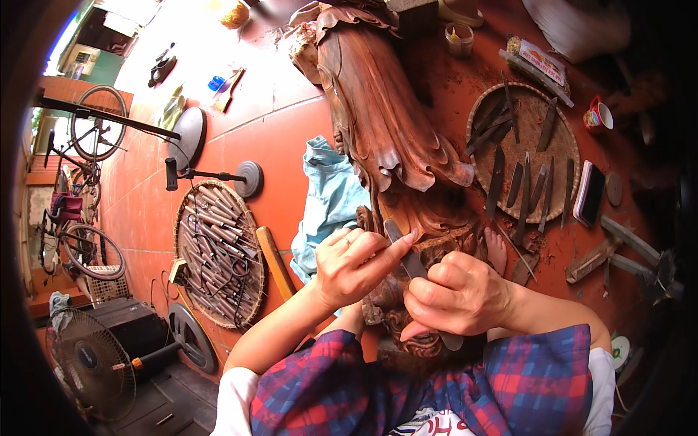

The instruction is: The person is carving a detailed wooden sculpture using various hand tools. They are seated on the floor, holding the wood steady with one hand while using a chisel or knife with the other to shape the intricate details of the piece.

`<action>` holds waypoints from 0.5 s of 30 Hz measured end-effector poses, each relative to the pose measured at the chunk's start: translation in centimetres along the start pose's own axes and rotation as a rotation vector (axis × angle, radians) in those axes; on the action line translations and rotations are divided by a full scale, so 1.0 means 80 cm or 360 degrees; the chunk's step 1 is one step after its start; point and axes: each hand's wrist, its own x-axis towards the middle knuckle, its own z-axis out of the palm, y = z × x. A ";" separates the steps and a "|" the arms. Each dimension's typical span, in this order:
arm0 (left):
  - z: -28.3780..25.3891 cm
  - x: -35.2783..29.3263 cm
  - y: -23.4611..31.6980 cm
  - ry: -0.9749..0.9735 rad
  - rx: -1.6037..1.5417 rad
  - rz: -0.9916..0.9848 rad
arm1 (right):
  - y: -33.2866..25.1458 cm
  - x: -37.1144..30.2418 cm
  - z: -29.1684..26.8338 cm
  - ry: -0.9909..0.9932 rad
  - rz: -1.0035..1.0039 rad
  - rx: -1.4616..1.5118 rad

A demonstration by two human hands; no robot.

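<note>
A carved wooden statue (385,109) with flowing drapery folds lies lengthwise in front of me, its near end between my legs. Over its ornate lower part I hold a flat dark file (408,256) with rounded ends, slanting from upper left to lower right. My right hand (458,296) is wrapped round the near part of the file, whose tip shows below the fist. At the far end, my left hand (352,265) is closed, fingers curled and one digit pressed along the file. Whether the file touches the wood I cannot tell.
A round woven tray (502,93) with several files lies at right, near a phone (589,192) and a paper cup (598,116). At left are a basket of carving chisels (222,254), a light-blue cloth (327,203), a wooden mallet (275,261), a fan (94,363) and bicycles (91,247).
</note>
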 end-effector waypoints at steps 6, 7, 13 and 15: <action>-0.018 0.005 -0.006 -0.0080 0.0032 0.0011 | 0.001 -0.007 -0.015 0.0153 0.0266 0.0570; -0.020 -0.002 -0.009 -0.0080 -0.0031 -0.0088 | 0.007 -0.010 -0.018 0.0118 0.0214 0.0701; -0.039 -0.021 -0.016 -0.0395 -0.0426 -0.0811 | 0.008 -0.012 -0.041 0.0241 0.0229 0.0750; -0.051 -0.031 -0.021 -0.0372 -0.0251 -0.0794 | 0.007 -0.013 -0.037 0.0303 0.0135 0.0582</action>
